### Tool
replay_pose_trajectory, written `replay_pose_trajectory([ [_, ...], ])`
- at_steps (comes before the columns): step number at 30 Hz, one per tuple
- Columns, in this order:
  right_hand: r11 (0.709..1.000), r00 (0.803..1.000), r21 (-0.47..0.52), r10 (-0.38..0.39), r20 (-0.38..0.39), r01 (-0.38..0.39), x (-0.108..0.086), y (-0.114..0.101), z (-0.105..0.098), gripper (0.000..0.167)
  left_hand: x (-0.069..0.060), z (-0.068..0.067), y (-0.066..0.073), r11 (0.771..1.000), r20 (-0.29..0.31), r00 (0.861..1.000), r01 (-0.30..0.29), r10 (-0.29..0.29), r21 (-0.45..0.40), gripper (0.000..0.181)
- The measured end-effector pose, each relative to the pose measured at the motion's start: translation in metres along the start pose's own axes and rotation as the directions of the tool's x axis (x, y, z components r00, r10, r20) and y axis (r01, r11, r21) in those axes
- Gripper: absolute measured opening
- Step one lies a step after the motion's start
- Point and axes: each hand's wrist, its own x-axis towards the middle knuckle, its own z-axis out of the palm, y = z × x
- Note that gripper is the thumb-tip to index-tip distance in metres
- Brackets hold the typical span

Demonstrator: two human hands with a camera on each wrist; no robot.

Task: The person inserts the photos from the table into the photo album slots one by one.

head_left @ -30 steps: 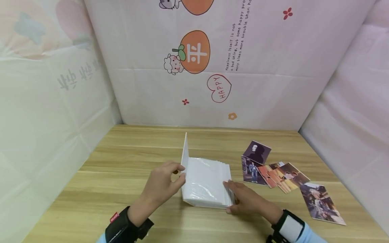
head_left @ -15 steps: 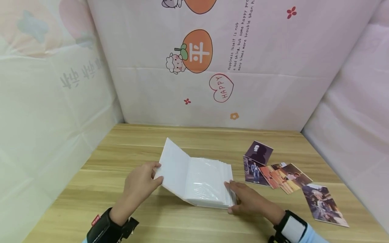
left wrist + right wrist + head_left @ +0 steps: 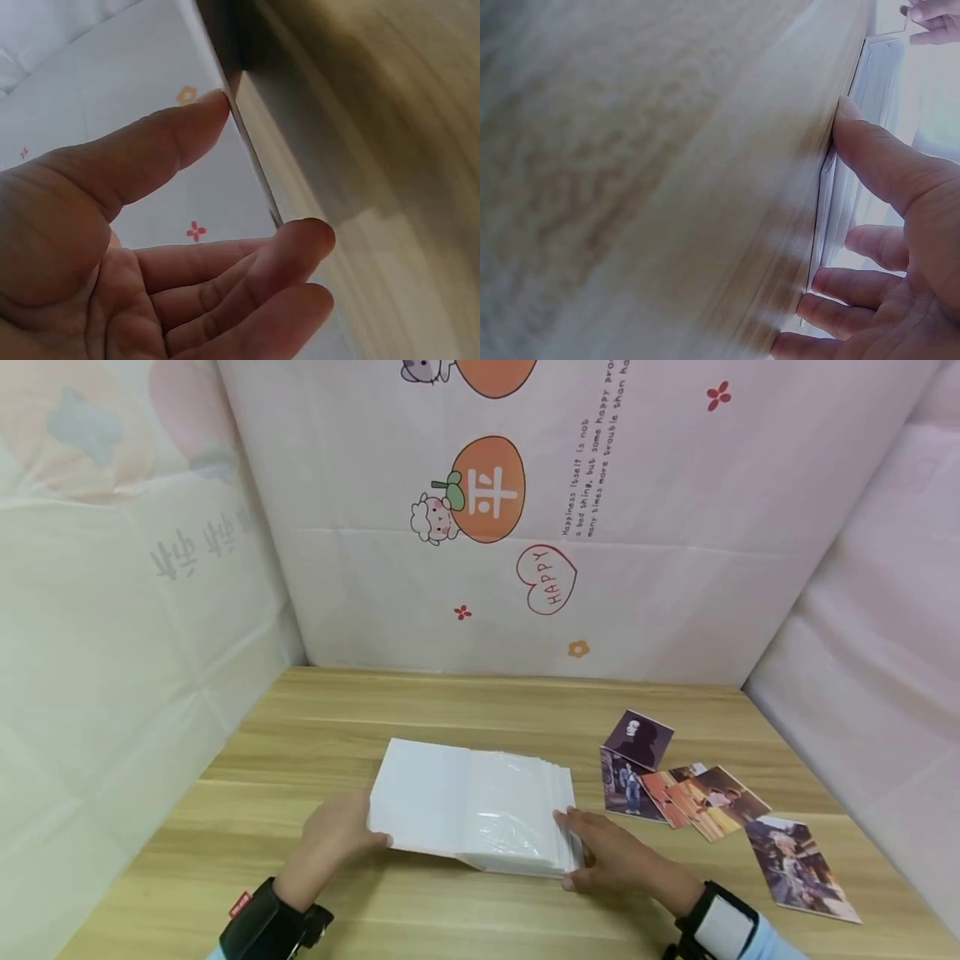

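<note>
A white album [image 3: 504,810] lies opened on the wooden table, its page block at the right and its cover [image 3: 420,797] folded out to the left, slightly raised. At the cover's left edge, my left hand [image 3: 335,832] pinches it between thumb and fingers; the left wrist view shows the cover's thin edge between the thumb [image 3: 180,131] and fingertips. On the block's right side my right hand [image 3: 611,852] grips the edge, fingers on the pages and thumb at the near corner. In the right wrist view the thumb [image 3: 877,150] and fingers touch the album's side.
Several photos lie right of the album: a dark one [image 3: 639,739] at the back, overlapping ones [image 3: 718,797] in the middle and one [image 3: 801,867] nearer the right edge. Cloth walls [image 3: 375,602] with printed figures stand behind and at both sides of the table.
My left hand has swung the cover from upright over to the left and lowered it almost flat. The right hand has stayed at the block's right edge.
</note>
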Motion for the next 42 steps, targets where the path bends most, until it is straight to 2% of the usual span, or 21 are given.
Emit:
replay_pose_trajectory([
  [5,1.0,1.0,0.006,0.004,0.003,-0.004,0.0,0.0,0.0,0.085,0.002,0.01,-0.004,1.0,0.05,0.998,-0.025,0.026,-0.019,0.05],
  [14,1.0,1.0,0.004,0.004,0.004,-0.004,0.0,0.0,-0.002,0.085,0.004,0.019,-0.004,0.997,0.082,0.996,-0.032,0.037,-0.064,0.041],
  [22,1.0,1.0,0.003,0.001,0.0,-0.001,0.0,0.0,-0.001,0.086,0.005,0.023,-0.005,0.997,0.095,0.995,0.005,0.003,-0.078,0.043],
  [34,1.0,1.0,0.007,0.002,0.002,-0.002,0.0,0.0,0.0,0.085,0.003,0.028,-0.007,0.998,0.081,0.997,-0.008,0.013,-0.07,0.038],
  [38,1.0,1.0,-0.003,-0.003,-0.003,0.003,0.0,0.001,0.001,0.085,0.002,0.029,-0.008,0.997,0.072,0.996,-0.043,0.047,-0.058,0.034],
  [42,1.0,1.0,-0.008,-0.004,-0.011,0.004,0.0,0.0,0.001,0.085,0.002,0.031,-0.007,0.989,0.058,0.988,-0.143,0.145,-0.032,0.032],
])
